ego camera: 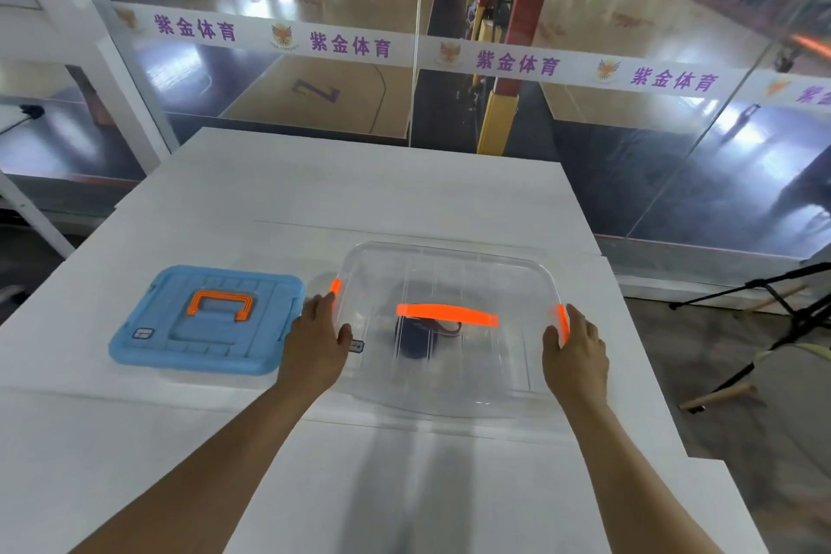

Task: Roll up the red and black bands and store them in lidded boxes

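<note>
Two hands work the clear box: left hand (pixel 320 340) and right hand (pixel 578 344) grip the lid (pixel 445 283) sides by the orange clips. Black band (pixel 416 340) sits rolled inside. We press evenly, then snap both clips.

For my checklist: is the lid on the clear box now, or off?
On. The clear lid with its orange handle covers the clear box; whether both side latches are locked, I cannot tell.

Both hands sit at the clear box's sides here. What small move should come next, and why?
Probably press the orange side latches shut: left hand and right hand already flank the clear box, its lid is on, and a dark rolled band lies inside.
</note>
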### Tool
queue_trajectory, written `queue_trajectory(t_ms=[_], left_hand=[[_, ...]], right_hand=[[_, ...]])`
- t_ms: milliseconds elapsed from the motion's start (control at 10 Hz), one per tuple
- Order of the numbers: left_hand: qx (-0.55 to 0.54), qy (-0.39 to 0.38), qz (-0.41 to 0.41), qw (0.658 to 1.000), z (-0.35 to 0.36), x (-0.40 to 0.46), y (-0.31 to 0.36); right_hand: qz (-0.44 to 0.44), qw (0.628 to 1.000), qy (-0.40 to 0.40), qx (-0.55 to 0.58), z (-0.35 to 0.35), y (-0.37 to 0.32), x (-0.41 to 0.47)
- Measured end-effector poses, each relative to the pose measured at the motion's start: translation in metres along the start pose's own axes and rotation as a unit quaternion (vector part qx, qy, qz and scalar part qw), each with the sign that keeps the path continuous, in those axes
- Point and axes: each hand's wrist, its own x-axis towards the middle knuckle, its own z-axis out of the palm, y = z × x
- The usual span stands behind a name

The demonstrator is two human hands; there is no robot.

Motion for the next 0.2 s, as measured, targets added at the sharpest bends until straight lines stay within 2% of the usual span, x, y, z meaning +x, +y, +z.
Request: queue_trajectory(t_ms=[200], left_hand=[[0.08, 0.068, 0.129, 0.986, -0.038, -0.018, 0.007]], right_hand=[[-0.174, 0.984, 0.025, 0.025, -0.013, -0.06, -0.04]])
